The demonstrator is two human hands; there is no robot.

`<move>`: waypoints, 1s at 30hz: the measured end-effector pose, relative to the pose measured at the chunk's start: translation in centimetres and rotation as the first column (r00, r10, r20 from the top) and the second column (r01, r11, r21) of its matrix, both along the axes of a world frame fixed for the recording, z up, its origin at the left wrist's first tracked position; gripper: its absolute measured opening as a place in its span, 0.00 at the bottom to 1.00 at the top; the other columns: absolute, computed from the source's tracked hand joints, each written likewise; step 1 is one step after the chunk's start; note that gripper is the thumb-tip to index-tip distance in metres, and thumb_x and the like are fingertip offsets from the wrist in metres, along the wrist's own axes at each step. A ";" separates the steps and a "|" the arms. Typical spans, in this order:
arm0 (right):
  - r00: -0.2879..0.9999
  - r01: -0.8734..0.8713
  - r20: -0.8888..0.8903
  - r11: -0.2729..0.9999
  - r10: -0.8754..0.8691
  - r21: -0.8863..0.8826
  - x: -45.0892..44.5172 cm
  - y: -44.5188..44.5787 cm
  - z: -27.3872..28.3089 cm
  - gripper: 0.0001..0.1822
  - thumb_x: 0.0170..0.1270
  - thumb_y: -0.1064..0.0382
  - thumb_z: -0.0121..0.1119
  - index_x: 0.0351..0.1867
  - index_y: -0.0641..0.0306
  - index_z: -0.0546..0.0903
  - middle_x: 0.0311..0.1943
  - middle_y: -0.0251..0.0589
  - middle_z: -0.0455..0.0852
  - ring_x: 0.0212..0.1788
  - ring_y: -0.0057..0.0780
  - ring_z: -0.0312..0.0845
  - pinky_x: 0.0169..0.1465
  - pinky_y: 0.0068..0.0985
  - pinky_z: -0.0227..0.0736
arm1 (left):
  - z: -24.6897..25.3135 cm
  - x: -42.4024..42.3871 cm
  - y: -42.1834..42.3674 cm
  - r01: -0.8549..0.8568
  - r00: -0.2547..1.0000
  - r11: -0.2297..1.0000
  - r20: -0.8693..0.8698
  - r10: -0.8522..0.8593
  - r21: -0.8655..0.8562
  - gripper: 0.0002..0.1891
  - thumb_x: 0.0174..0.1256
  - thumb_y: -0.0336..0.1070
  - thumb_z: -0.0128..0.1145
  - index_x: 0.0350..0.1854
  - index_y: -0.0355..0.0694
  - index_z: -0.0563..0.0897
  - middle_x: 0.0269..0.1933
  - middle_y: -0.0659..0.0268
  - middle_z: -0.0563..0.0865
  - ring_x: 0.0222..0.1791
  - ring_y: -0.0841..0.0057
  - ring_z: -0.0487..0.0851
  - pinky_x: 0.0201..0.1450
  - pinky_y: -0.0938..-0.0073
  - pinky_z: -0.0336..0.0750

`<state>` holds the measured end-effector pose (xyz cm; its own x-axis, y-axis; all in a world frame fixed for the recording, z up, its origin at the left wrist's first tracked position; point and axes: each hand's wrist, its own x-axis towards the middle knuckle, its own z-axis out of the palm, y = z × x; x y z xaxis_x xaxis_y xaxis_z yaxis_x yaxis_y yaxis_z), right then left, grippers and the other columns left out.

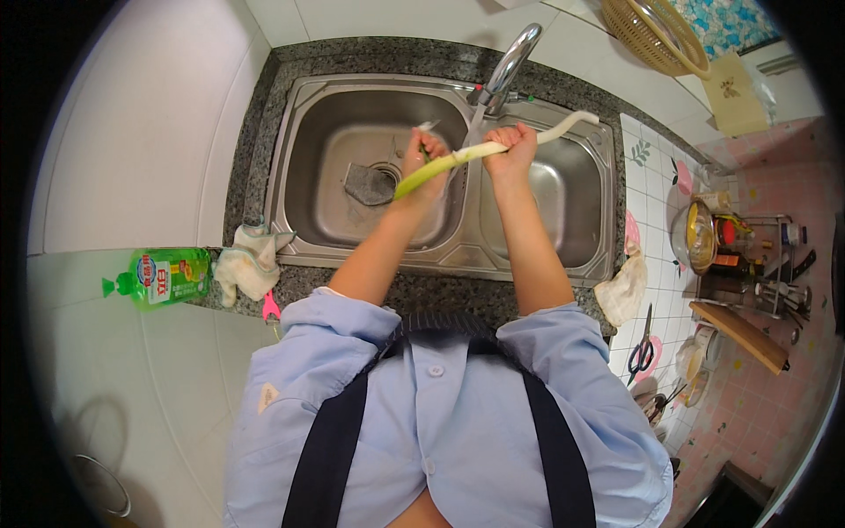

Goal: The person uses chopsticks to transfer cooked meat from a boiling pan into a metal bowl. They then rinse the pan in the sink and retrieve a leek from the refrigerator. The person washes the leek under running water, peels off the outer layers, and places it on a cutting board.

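My right hand point(511, 148) grips a long scallion stalk point(465, 155) by its white part. The white end bends up to the right, and the green end slants down-left across my left wrist. Over the left basin, my left hand point(426, 158) has curled fingers around a small thin piece of scallion peel point(429, 125), partly hidden and blurred. Water point(474, 127) runs from the chrome faucet point(511, 63) just behind the stalk, between both hands. Beneath, a double stainless steel sink point(317, 231) holds a grey pad point(370, 185) partly over the left drain.
A green dish soap bottle point(168, 277) and a damp cloth point(251, 264) lie left of the sink. To the right are another cloth point(624, 287), scissors point(642, 356), a metal bowl point(692, 237) and a cutting board point(739, 336). A woven basket point(650, 39) is at the upper right.
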<state>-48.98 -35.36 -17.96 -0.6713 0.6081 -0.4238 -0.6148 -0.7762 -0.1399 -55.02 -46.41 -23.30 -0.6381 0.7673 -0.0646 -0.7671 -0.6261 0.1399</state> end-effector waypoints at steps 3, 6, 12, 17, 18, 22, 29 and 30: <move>0.998 -0.046 -0.048 0.996 0.050 0.081 0.9 0.3 0.7 0.17 0.45 0.64 0.45 0.07 0.53 0.53 0.05 0.26 0.50 0.07 0.17 0.44 0.14 0.16 0.45 | -0.8 -2.5 -2.0 -0.014 0.947 0.951 -0.310 -0.087 -0.310 0.09 0.58 0.40 0.41 0.35 0.42 0.70 0.26 0.70 0.72 0.22 0.84 0.66 0.27 0.86 0.62; 0.998 -0.064 0.017 0.982 0.062 0.177 0.7 0.3 0.4 0.15 0.47 0.64 0.47 0.10 0.53 0.55 0.07 0.26 0.50 0.10 0.17 0.45 0.15 0.16 0.47 | 3.2 -3.3 -3.3 -0.146 0.533 0.733 -0.677 -0.507 -0.664 0.20 0.58 0.43 0.41 0.52 0.41 0.63 0.38 0.64 0.73 0.33 0.80 0.71 0.37 0.81 0.64; 0.967 0.139 0.167 0.950 -0.190 0.278 -1.2 -1.2 0.3 0.12 0.54 0.63 0.46 0.19 0.57 0.57 0.11 0.29 0.56 0.13 0.20 0.51 0.19 0.19 0.54 | 3.8 -1.1 -1.4 -0.718 -0.186 0.577 -0.692 -0.698 -0.389 0.22 0.52 0.48 0.48 0.45 0.37 0.68 0.37 0.53 0.75 0.38 0.62 0.73 0.39 0.68 0.65; 0.960 0.082 0.213 0.910 -0.181 0.406 -1.4 -2.9 1.8 0.10 0.55 0.63 0.47 0.23 0.57 0.58 0.13 0.30 0.58 0.14 0.21 0.52 0.19 0.21 0.56 | 5.6 0.6 -1.4 -0.778 -0.046 0.410 -0.607 -0.793 -0.476 0.20 0.50 0.53 0.46 0.26 0.36 0.74 0.22 0.50 0.75 0.24 0.56 0.74 0.26 0.62 0.66; 0.971 0.065 0.182 0.901 -0.156 0.428 -1.6 -2.7 1.4 0.09 0.55 0.64 0.47 0.24 0.56 0.58 0.13 0.30 0.59 0.15 0.21 0.54 0.21 0.20 0.57 | 5.6 0.4 -1.2 -0.773 -0.063 0.426 -0.612 -0.788 -0.469 0.21 0.50 0.53 0.46 0.24 0.36 0.74 0.19 0.52 0.75 0.21 0.58 0.73 0.23 0.64 0.65; 0.996 0.000 0.082 0.941 -0.029 0.338 -1.1 -1.8 0.2 0.09 0.55 0.63 0.47 0.24 0.56 0.59 0.14 0.29 0.59 0.17 0.19 0.54 0.22 0.20 0.57 | 4.6 -0.9 -1.0 -0.471 0.121 0.496 -0.610 -0.783 -0.730 0.22 0.52 0.55 0.43 0.19 0.37 0.73 0.12 0.63 0.71 0.12 0.72 0.70 0.15 0.75 0.62; 1.000 -0.014 0.026 0.917 0.004 0.398 -1.3 -2.2 -1.6 0.08 0.55 0.62 0.47 0.24 0.57 0.61 0.15 0.28 0.59 0.17 0.17 0.53 0.22 0.17 0.56 | 2.9 -2.6 -2.4 0.356 0.455 0.632 -0.462 -0.761 -0.689 0.21 0.59 0.51 0.33 0.23 0.38 0.71 0.11 0.71 0.67 0.09 0.84 0.63 0.11 0.84 0.57; 0.999 0.008 0.029 0.915 -0.021 0.403 -1.4 -2.1 -2.1 0.08 0.55 0.62 0.47 0.24 0.57 0.61 0.15 0.28 0.59 0.17 0.17 0.53 0.22 0.17 0.56 | 2.8 -2.2 -2.0 0.084 0.395 0.632 -0.557 -0.731 -0.770 0.21 0.59 0.52 0.33 0.24 0.38 0.71 0.11 0.71 0.66 0.09 0.84 0.62 0.11 0.84 0.57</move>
